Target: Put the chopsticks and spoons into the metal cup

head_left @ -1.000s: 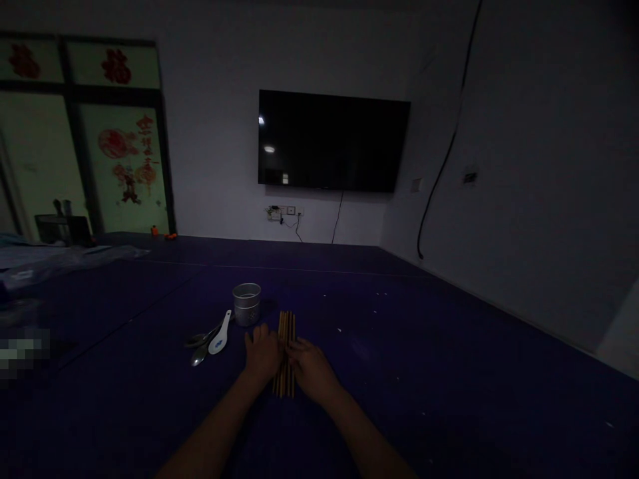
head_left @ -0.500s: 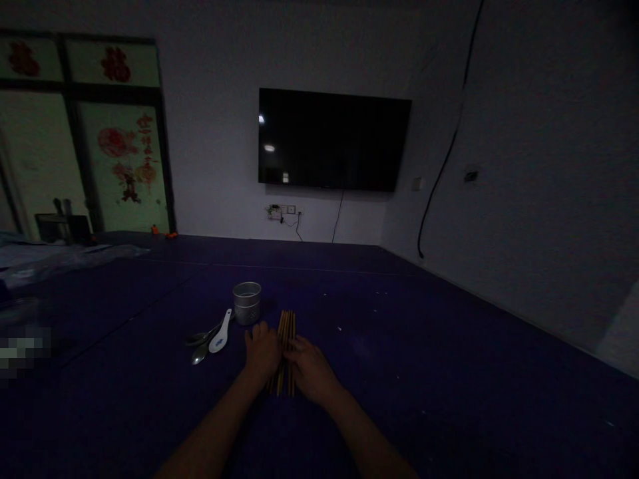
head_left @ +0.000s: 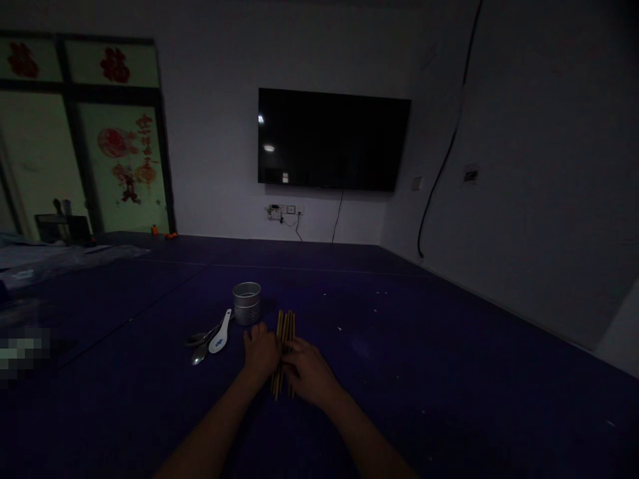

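A bundle of wooden chopsticks (head_left: 286, 322) lies lengthwise on the dark blue surface, between my two hands. From the left, my left hand (head_left: 261, 351) presses against them, its thumb side on the sticks and its outer fingers bent to the left. My right hand (head_left: 310, 372) grips the bundle from the other side with its fingertips, some of which are hidden. Just beyond the left hand stands a metal cup (head_left: 247, 307). Left of that hand lie a white spoon (head_left: 218, 340) with a blue mark and metal spoons (head_left: 199, 354), partly overlapping.
The blue surface (head_left: 399, 346) stretches to the walls, with small white bits scattered on it. Clear plastic wrapping (head_left: 74, 261) lies at the far left. A television (head_left: 332, 141) hangs on the back wall above sockets and cords. Small orange objects (head_left: 170, 235) sit near the door.
The chopsticks have shifted slightly between the hands, and their lower ends have parted into two groups. The right hand's fingers have moved a little left over them. Cup and spoons are unmoved.
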{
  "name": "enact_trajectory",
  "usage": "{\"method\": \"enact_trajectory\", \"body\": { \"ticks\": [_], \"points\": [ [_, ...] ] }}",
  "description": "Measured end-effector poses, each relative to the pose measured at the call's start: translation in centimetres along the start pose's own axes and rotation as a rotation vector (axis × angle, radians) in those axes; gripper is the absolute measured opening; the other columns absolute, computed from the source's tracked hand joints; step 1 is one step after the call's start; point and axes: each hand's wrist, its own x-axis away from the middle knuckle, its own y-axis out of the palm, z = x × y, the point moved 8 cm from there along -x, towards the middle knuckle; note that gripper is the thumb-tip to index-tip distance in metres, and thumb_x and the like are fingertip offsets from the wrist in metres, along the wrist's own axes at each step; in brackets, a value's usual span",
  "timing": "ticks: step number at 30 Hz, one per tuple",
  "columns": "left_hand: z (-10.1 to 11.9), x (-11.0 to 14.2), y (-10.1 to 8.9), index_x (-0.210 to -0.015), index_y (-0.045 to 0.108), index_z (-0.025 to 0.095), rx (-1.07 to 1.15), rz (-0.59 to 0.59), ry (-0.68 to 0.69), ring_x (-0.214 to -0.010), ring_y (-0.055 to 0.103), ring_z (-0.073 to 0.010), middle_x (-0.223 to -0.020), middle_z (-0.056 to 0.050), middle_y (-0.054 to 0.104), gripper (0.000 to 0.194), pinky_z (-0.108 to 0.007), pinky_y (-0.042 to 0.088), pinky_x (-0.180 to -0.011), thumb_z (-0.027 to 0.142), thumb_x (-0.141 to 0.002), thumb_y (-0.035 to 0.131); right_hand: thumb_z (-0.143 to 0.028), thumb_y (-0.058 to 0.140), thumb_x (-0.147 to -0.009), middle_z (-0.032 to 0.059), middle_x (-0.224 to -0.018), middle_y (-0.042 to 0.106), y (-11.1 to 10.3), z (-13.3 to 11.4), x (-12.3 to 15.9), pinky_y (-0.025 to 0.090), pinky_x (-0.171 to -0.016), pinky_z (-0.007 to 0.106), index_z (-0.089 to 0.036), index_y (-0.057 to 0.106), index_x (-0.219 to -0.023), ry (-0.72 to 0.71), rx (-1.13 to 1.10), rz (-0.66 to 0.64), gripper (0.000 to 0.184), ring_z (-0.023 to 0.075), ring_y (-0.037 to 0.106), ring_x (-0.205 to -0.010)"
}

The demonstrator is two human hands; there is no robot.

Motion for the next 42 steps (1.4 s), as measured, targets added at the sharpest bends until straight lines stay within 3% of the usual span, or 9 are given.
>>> {"method": "enact_trajectory", "body": {
  "ticks": [7, 13, 20, 35, 42],
  "points": [
    [0.0, -0.1, -0.4, -0.099, 0.068, 0.015, 0.027, 0.032, 0.006, -0.112, 0.048, -0.0279, -0.11, -0.014, 0.06, 0.038, -0.046, 0.032, -0.099, 0.029, -0.09, 0.034, -0.035, 0.06, -0.082, 0.0046, -0.128, 0.057, -0.2, -0.4, 0.1, 0.032, -0.102, 0.039, -0.025, 0.069, -0.101, -0.007, 0.007, -0.01, 0.023, 0.024, 0.042, -0.125],
    [0.9, -0.2, -1.3, -0.094, 0.068, 0.016, 0.09, 0.111, 0.103, -0.11, 0.047, -0.0244, -0.108, -0.011, 0.058, 0.033, -0.036, 0.034, -0.095, 0.029, -0.089, 0.038, -0.029, 0.06, -0.081, 0.0053, -0.116, 0.063, -0.3, -0.2, 0.0, 0.035, -0.097, 0.036, -0.023, 0.07, -0.096, 0.02, 0.011, 0.01, 0.019, 0.0227, 0.048, -0.119],
    [0.5, -0.5, 0.0, -0.092, 0.066, 0.017, 0.137, 0.031, 0.073, -0.108, 0.047, -0.0231, -0.107, -0.008, 0.058, 0.024, -0.033, 0.036, -0.091, 0.027, -0.085, 0.045, -0.024, 0.055, -0.083, 0.0038, -0.111, 0.066, -0.3, 0.3, -0.1, 0.035, -0.098, 0.035, -0.024, 0.071, -0.094, 0.046, 0.028, 0.031, 0.02, 0.0209, 0.051, -0.115],
    [1.9, -0.2, 0.6, -0.104, 0.064, 0.014, 0.061, -0.002, 0.174, -0.116, 0.043, -0.0269, -0.118, -0.014, 0.054, 0.037, -0.043, 0.029, -0.102, 0.031, -0.091, 0.034, -0.023, 0.058, -0.077, 0.006, -0.105, 0.07, -0.9, 1.6, 0.1, 0.042, -0.09, 0.03, -0.022, 0.07, -0.094, 0.184, 0.04, 0.064, 0.02, 0.0218, 0.06, -0.105],
    [2.4, -0.1, 0.8, -0.108, 0.064, 0.016, -0.013, 0.024, 0.17, -0.121, 0.041, -0.0279, -0.121, -0.014, 0.054, 0.039, -0.052, 0.02, -0.108, 0.025, -0.089, 0.032, -0.02, 0.047, -0.085, 0.0083, -0.101, 0.07, -1.0, 2.1, 0.2, 0.043, -0.085, 0.028, -0.02, 0.07, -0.091, 0.255, 0.092, 0.052, 0.024, 0.0213, 0.063, -0.101]
  ]
}}
